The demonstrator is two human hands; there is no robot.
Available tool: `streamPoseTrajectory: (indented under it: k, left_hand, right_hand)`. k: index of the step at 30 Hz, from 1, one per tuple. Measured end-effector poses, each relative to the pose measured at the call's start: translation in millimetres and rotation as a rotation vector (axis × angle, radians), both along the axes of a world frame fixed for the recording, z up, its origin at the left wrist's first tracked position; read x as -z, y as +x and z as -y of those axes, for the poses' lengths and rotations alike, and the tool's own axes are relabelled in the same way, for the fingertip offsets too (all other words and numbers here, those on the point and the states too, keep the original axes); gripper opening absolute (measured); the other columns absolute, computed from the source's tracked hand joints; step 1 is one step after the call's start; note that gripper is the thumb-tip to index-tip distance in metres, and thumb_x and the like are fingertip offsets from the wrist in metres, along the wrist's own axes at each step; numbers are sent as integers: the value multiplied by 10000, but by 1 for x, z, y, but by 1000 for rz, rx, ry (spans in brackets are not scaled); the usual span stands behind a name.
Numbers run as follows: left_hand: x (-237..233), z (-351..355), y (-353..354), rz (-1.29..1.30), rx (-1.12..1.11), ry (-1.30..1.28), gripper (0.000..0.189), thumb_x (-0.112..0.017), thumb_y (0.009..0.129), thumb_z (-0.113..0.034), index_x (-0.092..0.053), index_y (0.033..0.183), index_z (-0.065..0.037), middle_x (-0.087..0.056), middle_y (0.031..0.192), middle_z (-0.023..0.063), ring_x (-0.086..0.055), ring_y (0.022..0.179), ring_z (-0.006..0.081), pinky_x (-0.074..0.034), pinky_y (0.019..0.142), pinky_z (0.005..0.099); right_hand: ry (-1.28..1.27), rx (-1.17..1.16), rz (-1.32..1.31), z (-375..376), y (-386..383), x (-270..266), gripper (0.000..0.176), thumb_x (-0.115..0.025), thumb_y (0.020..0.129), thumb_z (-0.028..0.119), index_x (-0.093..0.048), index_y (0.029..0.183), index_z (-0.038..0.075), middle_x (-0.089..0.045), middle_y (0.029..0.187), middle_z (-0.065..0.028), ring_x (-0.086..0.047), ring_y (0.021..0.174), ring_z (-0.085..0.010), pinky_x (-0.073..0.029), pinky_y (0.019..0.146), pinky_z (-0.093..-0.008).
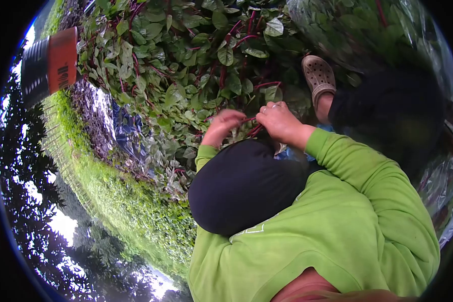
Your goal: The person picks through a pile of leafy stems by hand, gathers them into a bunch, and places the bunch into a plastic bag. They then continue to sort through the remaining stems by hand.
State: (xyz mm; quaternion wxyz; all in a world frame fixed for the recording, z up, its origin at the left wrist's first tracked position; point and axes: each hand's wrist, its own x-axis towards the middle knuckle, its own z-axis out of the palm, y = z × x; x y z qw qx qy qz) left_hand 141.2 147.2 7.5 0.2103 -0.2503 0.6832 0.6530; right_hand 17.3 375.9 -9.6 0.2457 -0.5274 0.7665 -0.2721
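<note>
My right hand (278, 121), with a ring on one finger, is closed on red stems (255, 131) of leafy greens, which hang below its fingertips. To its left, my left hand (224, 125) is slightly blurred, its fingers curled together at the end of a thin red stem (248, 120) that spans the gap between the hands. I cannot tell what the left fingers hold. Both hands are just beyond my dark-clothed knee (246, 186), over a large heap of red-stemmed green leaves (186, 65).
A tan clog (318, 75) on my foot stands at the heap's right side. Clear plastic (357, 25) covers more leaves at the upper right. A black and orange cylindrical object (53, 65) is at the upper left. Blue sheeting (123, 126) lies left of the heap, beside green plants (131, 211).
</note>
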Motion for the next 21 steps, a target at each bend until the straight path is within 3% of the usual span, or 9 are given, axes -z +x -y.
streamPoseTrajectory:
  k: [2,4,7,10,13,14,16,19,21]
  left_hand:
    - [16,7,-20,-218,-312,-268,325,-606,924,-26,-686,1239,-14,-701,1159,68,-654,1046,162,-501,943,287]
    - [3,-2,-67,-436,-82,-568,278,-607,902,13,-723,1152,-21,-698,1089,97,-673,993,211,-526,883,309]
    - [28,-36,-115,-538,164,-413,366,-618,871,64,-702,1207,-53,-697,1072,143,-679,1017,291,-538,900,347]
    - [56,-51,-133,-551,533,-748,350,-676,841,3,-714,1183,-62,-689,1074,165,-658,1008,357,-534,881,407]
    - [60,-27,-131,-276,442,-595,292,-680,865,-46,-727,1152,-57,-692,1059,157,-658,988,325,-520,880,392]
    - [53,-20,-127,-307,278,-539,291,-646,923,-65,-711,1206,-51,-683,1038,103,-658,958,233,-514,873,346]
    - [47,3,-122,-419,65,-594,213,-626,966,-80,-686,1162,-20,-671,1026,59,-641,957,171,-515,871,327]
    - [37,24,-101,-321,-233,-175,171,-585,995,-70,-588,1163,-39,-633,1054,18,-582,975,104,-487,901,281]
    - [32,25,-86,-339,-264,-116,169,-579,995,-54,-570,1164,-48,-614,1061,7,-576,976,101,-482,899,268]
  right_hand:
    - [18,-12,-32,0,1,-4,171,-617,835,147,-666,996,111,-642,1006,-53,-588,1098,-269,-452,919,-525]
    - [45,-35,-32,1,0,-7,179,-610,846,148,-668,1011,112,-651,996,-48,-597,1085,-264,-456,922,-528]
    - [9,-30,-64,-3,10,3,195,-592,863,137,-676,1038,115,-665,1018,-55,-613,1062,-259,-477,889,-549]
    - [82,-45,43,-8,8,-7,208,-590,868,121,-681,1055,110,-676,1043,-72,-620,1056,-278,-510,851,-530]
    - [6,32,199,-14,9,3,218,-615,852,114,-671,1062,98,-670,1035,-99,-621,1041,-314,-526,842,-497]
    - [-9,46,229,-15,10,6,223,-622,848,111,-667,1065,92,-668,1037,-108,-620,1041,-326,-531,844,-487]
    - [-2,44,224,-14,12,12,235,-634,839,101,-656,1072,78,-664,1057,-127,-618,1055,-349,-534,860,-469]
    - [44,47,175,-9,10,-5,218,-635,836,96,-643,1051,64,-642,1155,-141,-602,1121,-354,-519,910,-484]
    - [-101,64,138,-7,8,-8,195,-632,839,100,-635,1029,57,-613,1234,-152,-576,1182,-361,-501,959,-478]
